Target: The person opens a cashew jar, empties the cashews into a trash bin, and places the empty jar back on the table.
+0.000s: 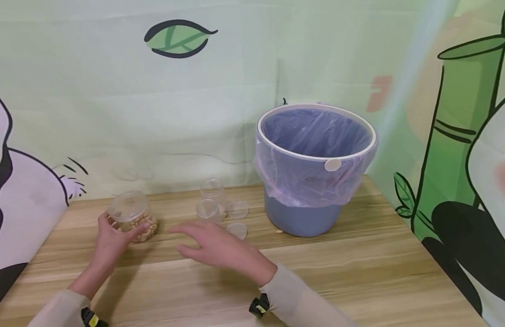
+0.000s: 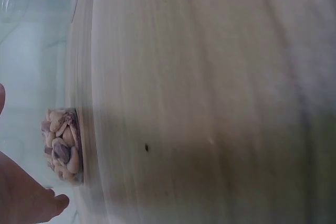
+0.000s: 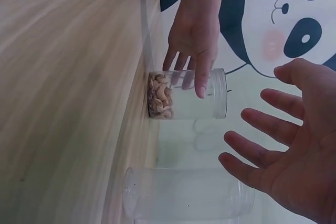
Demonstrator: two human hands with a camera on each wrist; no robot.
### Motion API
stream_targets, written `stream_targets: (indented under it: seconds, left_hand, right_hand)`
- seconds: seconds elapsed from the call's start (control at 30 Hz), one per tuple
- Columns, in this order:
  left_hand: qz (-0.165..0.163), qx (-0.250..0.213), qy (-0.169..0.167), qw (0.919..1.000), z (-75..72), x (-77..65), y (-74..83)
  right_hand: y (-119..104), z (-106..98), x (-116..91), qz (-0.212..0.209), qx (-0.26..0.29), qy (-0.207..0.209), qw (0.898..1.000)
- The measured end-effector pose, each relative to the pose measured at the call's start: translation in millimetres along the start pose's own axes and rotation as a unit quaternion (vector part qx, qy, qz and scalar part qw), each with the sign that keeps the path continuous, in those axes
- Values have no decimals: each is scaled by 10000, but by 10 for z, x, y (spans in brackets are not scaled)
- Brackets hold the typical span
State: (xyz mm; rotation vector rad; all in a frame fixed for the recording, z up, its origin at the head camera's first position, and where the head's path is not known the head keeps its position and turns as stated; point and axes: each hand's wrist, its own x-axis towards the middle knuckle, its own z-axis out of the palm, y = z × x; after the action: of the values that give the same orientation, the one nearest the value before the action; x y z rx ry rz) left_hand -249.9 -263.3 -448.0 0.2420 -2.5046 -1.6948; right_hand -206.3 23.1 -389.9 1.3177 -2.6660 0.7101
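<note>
A clear lidded jar (image 1: 129,206) partly filled with nuts (image 1: 145,228) stands on the left of the table. My left hand (image 1: 114,238) holds it from the side, the thumb in front and the fingers round the back; the right wrist view shows the nuts (image 3: 160,97) at its bottom. My right hand (image 1: 219,245) hovers with fingers spread, holding nothing, and also appears in the right wrist view (image 3: 299,145). Just behind it stand clear jars (image 1: 208,210), partly hidden by the hand. Two clear round lids (image 1: 237,210) lie beside them.
A blue bucket (image 1: 303,220) lined with a translucent bag (image 1: 305,181) stands at the back right. A small pale bit (image 1: 279,231) lies near its base. Behind the wooden table (image 1: 174,290) hangs a printed cloth backdrop (image 1: 219,104).
</note>
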Motion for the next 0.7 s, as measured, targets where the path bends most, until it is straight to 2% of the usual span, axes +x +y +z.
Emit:
stream_targets:
  seconds: [0.17, 0.4, 0.53, 0.7]
  left_hand:
    - [224, -122, 334, 9991, 54, 56, 1]
    - [260, -175, 587, 9978, 112, 105, -21]
    - [252, -161, 607, 9977, 137, 128, -45]
    - [346, -419, 602, 9967, 181, 168, -64]
  right_hand:
    - [-10, -14, 114, -9, -1, 32, 10000]
    - [-13, 0, 209, 58, 37, -23, 10000]
    - [-7, 18, 242, 153, 6, -5, 9999]
    - [13, 38, 275, 325, 59, 8, 9995]
